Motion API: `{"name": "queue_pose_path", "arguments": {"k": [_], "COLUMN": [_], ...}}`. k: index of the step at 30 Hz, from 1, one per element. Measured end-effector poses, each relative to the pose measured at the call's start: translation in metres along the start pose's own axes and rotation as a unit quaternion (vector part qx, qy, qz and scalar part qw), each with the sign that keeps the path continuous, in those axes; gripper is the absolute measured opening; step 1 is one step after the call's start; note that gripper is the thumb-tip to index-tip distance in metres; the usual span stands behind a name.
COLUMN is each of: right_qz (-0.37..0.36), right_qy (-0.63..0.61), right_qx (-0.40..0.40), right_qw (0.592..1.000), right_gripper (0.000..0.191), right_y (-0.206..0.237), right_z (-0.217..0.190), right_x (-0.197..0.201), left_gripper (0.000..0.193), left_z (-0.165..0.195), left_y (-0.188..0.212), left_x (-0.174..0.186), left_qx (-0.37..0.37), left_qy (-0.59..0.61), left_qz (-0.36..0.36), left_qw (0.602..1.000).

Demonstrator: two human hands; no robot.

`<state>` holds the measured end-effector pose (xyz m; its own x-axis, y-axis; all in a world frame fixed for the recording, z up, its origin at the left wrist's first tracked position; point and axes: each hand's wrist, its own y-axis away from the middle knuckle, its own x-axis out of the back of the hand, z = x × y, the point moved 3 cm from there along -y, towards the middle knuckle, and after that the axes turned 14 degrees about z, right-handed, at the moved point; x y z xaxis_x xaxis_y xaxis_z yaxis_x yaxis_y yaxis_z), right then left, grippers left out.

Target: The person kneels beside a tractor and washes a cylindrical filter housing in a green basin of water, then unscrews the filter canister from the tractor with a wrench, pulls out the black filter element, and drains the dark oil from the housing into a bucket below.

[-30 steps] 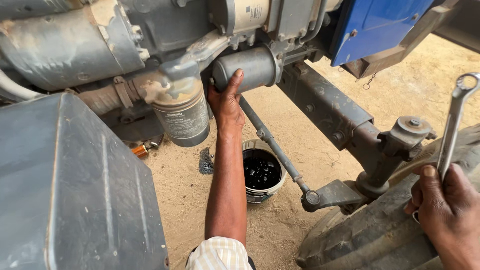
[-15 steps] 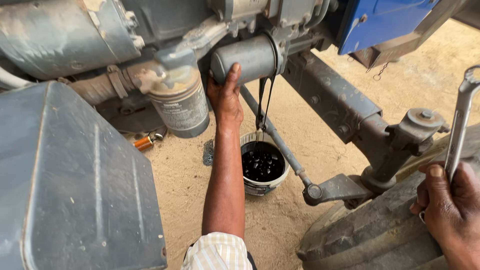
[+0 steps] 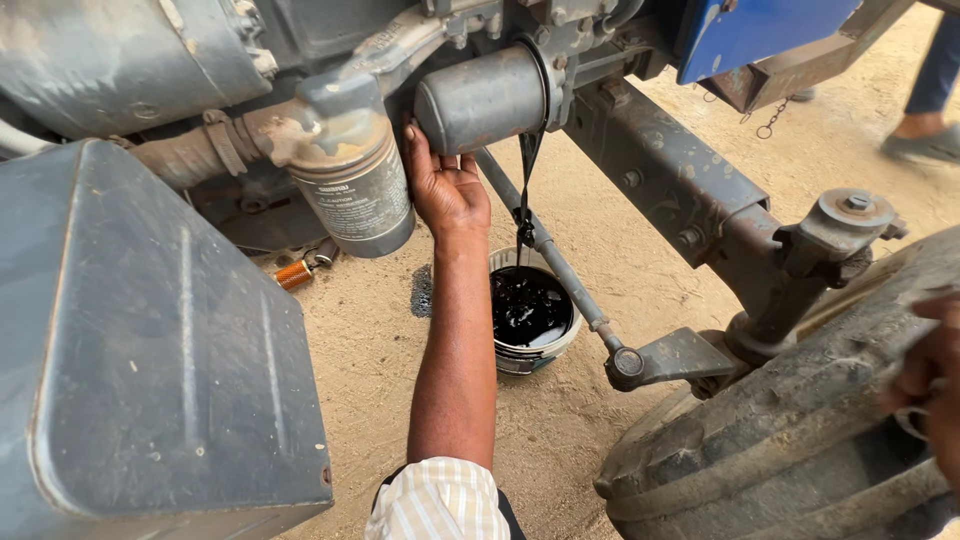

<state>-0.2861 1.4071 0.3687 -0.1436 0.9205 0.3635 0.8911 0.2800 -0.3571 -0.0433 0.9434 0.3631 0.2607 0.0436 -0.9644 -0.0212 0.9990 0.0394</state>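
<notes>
Underneath, left hand (image 3: 447,190) cups the grey filter canister (image 3: 480,98).

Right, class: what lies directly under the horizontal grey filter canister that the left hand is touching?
Under the grey filter canister, black oil streams past a steering rod into a round tub on the sand. The left hand cups its underside. The tub's bottom is covered by oil.
</notes>
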Motion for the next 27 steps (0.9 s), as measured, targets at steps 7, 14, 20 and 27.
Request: {"name": "queue_pose_path", "arguments": {"k": [7, 14, 20, 27], "right_qz": [0.008, 0.02, 0.029, 0.027], "right_qy": [0.054, 0.06, 0.03, 0.017], "right_qx": [0.086, 0.08, 0.061, 0.054], "right_qw": [0.995, 0.995, 0.997, 0.998], "right_gripper": [0.042, 0.047, 0.044, 0.045], "right_y": [-0.003, 0.007, 0.013, 0.012], "right_z": [0.023, -0.016, -0.036, -0.032], "right_x": [0.012, 0.016, 0.013, 0.013], "left_gripper": [0.047, 0.047, 0.051, 0.051], "left_z": [0.002, -0.003, -0.006, -0.006], "left_y": [-0.001, -0.007, -0.015, -0.016], "left_x": [0.005, 0.001, 0.002, 0.009], "left_qx": [0.012, 0.039, 0.034, 0.028], "left_qy": [0.029, 0.065, 0.056, 0.093], "left_qz": [-0.01, 0.059, 0.081, -0.102], "left_qw": [0.999, 0.995, 0.995, 0.99]}}
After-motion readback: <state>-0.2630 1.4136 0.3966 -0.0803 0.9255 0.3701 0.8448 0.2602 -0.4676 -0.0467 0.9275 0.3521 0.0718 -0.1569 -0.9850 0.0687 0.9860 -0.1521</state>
